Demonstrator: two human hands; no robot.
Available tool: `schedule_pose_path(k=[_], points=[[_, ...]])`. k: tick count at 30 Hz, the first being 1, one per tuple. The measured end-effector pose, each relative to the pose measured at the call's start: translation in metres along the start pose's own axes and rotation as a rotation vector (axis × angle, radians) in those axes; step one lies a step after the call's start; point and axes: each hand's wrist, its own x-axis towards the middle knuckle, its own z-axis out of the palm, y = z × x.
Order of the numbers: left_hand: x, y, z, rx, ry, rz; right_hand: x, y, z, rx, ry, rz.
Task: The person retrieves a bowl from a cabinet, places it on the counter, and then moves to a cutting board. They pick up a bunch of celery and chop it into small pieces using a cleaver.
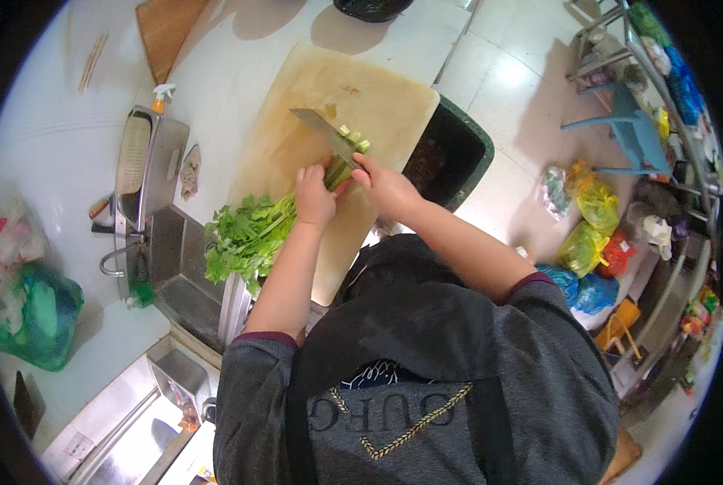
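A bunch of celery lies across a worn cutting board (373,85), its leafy tops (246,236) spreading over the board's left edge toward the sink. My left hand (315,193) grips the bundled celery stalks (337,173) near their cut end. In my right hand (387,185) is the handle of a kitchen knife, whose broad blade (322,127) crosses the stalks and points up and left. Several short cut celery pieces (354,134) sit against the blade's far side. My right hand hides the knife's handle.
A dark green bin (480,139) stands under the board's right edge. To the left are a sink (185,273) with a faucet (111,267), a crumpled cloth (190,173) and a spray bottle (160,97). Filled plastic bags (586,242) and a blue stool (631,127) occupy the tiled floor at right.
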Motion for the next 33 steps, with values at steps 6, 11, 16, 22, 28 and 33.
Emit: schedule_pose_path(k=[6, 11, 16, 22, 28, 33], points=[[-0.004, 0.005, -0.008, -0.028, -0.078, -0.104, -0.003, 0.023, 0.004, 0.427, 0.163, 0.143], [-0.006, 0.0, -0.001, -0.027, -0.076, -0.122, -0.051, 0.054, 0.004, 0.827, 0.32, 0.15], [-0.008, -0.007, 0.004, -0.034, -0.037, -0.064, -0.095, 0.064, -0.016, 0.875, 0.376, 0.212], [-0.009, -0.01, 0.001, 0.038, -0.049, -0.042, -0.09, 0.064, -0.035, 0.304, 0.361, 0.002], [-0.01, 0.005, -0.019, 0.117, -0.167, -0.022, 0.008, 0.045, -0.084, -0.55, 0.213, -0.261], [-0.033, -0.005, -0.03, 0.212, -0.186, -0.106, 0.064, 0.04, -0.116, -0.786, 0.219, -0.351]])
